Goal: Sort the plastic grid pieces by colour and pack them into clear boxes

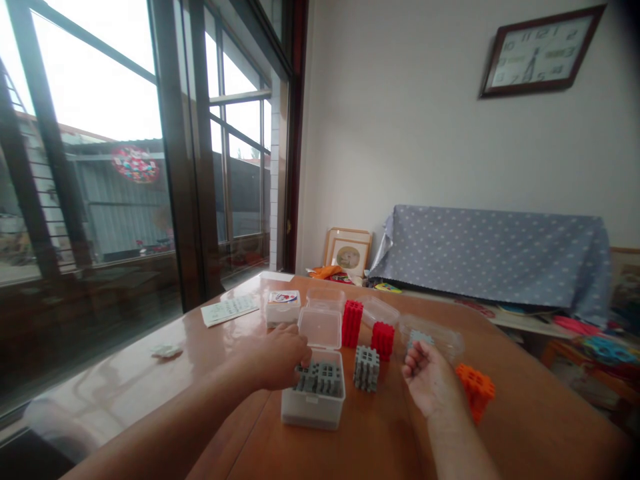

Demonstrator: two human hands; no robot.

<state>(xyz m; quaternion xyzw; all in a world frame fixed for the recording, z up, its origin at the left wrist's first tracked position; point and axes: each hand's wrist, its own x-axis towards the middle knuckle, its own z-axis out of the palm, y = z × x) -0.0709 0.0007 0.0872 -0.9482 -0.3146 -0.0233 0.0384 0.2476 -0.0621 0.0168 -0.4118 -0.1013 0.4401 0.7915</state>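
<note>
My left hand (pixel 285 357) was at an open plastic box (pixel 311 412) on the tabletop (pixel 370 440), grey blocks (pixel 325 379) inside, my right hand (pixel 431 381) curled near a clear container (pixel 451 340), whether either pinched anything I couldn't tell

Toward seven o'clock, the left forearm (pixel 200 408) was bare, tapering to a bare left hand (pixel 283 357); toward five, the right forearm (pixel 457 437) and right hand (pixel 431 380) were likewise bare.
</note>
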